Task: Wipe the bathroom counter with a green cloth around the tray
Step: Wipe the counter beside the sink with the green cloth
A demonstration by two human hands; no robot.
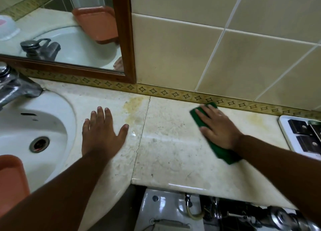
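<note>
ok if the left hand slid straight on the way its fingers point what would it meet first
Likely the patterned tile border at the wall, below the mirror frame. The counter ahead of the left hand looks bare; the yellowish stain lies right of that line.

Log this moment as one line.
phase: wiping | right hand: presses green cloth on counter | left hand: flat on counter | white tray: right edge, untouched

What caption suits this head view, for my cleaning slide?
Right hand presses a green cloth onto the cream marble counter; left hand rests flat beside the white sink.
</note>
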